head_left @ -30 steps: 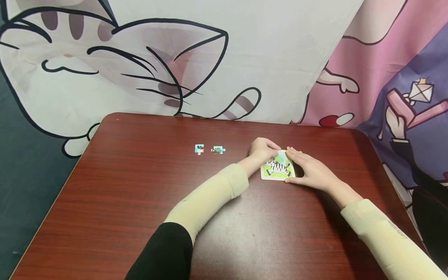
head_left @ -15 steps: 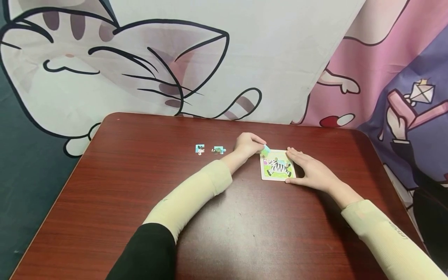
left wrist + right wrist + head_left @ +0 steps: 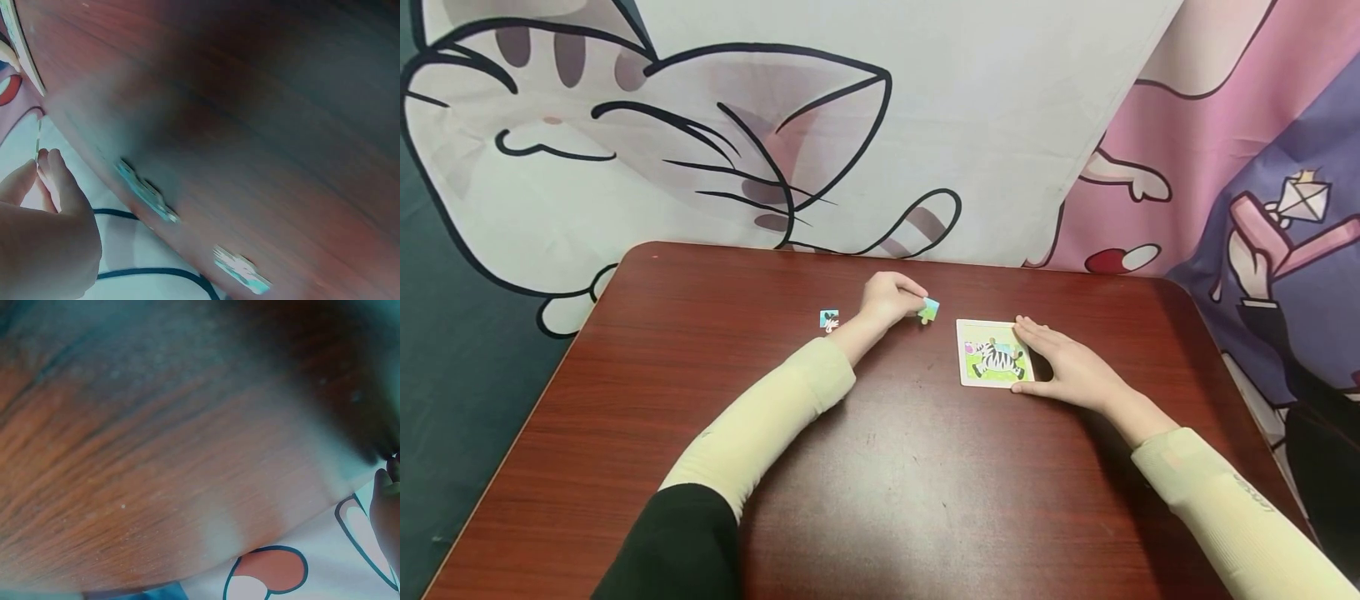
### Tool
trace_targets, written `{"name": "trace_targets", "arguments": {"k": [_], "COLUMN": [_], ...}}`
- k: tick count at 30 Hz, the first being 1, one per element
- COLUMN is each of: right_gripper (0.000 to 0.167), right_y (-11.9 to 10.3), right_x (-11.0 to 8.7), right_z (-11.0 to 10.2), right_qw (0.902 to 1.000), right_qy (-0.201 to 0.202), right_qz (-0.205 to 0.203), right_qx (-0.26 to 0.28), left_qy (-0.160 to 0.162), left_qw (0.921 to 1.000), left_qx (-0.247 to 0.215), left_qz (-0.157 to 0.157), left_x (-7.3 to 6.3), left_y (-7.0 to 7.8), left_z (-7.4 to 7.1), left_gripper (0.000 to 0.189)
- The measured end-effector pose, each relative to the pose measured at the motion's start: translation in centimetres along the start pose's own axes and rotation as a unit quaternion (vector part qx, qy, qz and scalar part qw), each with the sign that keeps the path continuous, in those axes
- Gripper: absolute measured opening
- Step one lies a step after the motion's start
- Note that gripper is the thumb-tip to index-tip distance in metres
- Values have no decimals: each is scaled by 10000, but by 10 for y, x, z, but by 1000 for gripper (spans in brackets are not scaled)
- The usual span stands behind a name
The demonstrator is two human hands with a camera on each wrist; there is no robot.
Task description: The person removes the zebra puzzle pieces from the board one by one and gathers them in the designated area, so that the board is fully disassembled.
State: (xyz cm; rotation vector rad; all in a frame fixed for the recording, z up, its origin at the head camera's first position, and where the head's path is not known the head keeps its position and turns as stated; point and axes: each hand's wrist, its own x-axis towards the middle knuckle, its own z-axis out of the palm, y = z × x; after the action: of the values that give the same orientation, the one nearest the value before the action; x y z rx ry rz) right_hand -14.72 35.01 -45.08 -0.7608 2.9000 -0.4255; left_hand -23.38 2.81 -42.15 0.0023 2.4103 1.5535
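Note:
My left hand (image 3: 886,300) pinches a green and blue jigsaw piece (image 3: 929,311) between thumb and fingertips, just above the table; the left wrist view shows this piece edge-on. Right of it lies a square zebra puzzle board (image 3: 996,373) with a pale rim, its upper part showing no fitted piece. My right hand (image 3: 1067,362) rests at the board's right side, fingers stretched to the upper corner and thumb at the lower corner. A loose jigsaw piece (image 3: 829,320) lies left of my left hand. Another piece (image 3: 147,192) shows in the left wrist view, hidden in the head view.
The brown wooden table (image 3: 880,467) has its far edge near the hands. Behind it hangs a white cloth (image 3: 1000,108) with a cartoon cat, and a pink and purple one (image 3: 1195,167) to the right.
My left hand has lifted the green and blue jigsaw piece off the board's top and carried it left, past the board's edge. My right hand stays in place.

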Motion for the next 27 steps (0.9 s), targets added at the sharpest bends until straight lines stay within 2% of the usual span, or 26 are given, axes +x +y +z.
{"name": "trace_targets", "arguments": {"k": [10, 15, 27], "right_gripper": [102, 103, 103], "right_y": [0, 1, 2], "right_x": [-1, 0, 0], "right_z": [1, 1, 1], "right_qw": [10000, 9999, 9999], "right_qy": [19, -46, -88], "right_qz": [31, 90, 132], "right_qx": [8, 7, 13], "left_qy": [98, 115, 85], "left_qw": [9993, 9975, 9838], "left_qx": [366, 687, 1687], "left_qz": [7, 139, 607], "left_x": [1, 1, 1], "left_y": [-17, -21, -25], "left_z": [-18, -23, -27], "left_gripper": [12, 11, 8]}}
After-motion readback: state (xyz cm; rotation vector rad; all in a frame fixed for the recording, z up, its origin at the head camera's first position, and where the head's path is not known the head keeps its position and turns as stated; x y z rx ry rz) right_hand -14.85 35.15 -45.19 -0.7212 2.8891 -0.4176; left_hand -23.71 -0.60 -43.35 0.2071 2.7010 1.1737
